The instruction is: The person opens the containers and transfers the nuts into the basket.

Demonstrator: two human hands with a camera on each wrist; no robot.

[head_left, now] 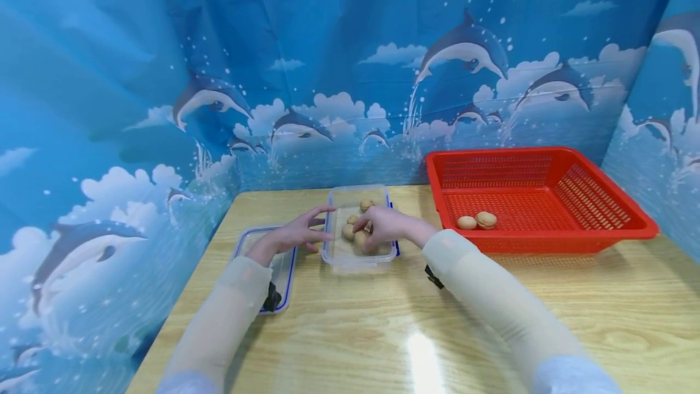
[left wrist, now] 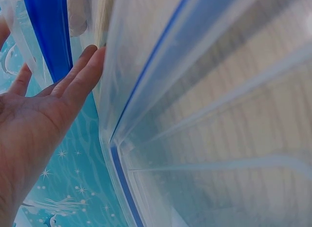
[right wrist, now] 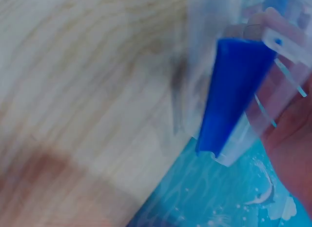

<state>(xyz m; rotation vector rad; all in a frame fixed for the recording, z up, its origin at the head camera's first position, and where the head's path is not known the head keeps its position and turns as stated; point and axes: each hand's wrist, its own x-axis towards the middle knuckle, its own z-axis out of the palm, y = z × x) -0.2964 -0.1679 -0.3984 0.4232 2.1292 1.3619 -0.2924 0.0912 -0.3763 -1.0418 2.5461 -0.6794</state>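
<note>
A clear plastic food container (head_left: 336,254) with blue latches stands on the table with several walnuts (head_left: 348,231) in it. My right hand (head_left: 385,227) reaches into it from the right, fingers bent down around a walnut (head_left: 361,239). In the right wrist view a blue latch (right wrist: 234,95) and the clear wall partly cover that hand. My left hand (head_left: 298,233) is at the container's left side, fingertips right at its rim and nothing in its grasp. The left wrist view shows its fingers (left wrist: 80,80) extended.
A blue-edged clear lid (head_left: 283,281) lies on the table (head_left: 350,333) under my left forearm. At the right stands a red plastic basket (head_left: 547,242) with two walnuts (head_left: 485,219) at its near left corner. A dolphin-print curtain (head_left: 339,47) hangs behind the table.
</note>
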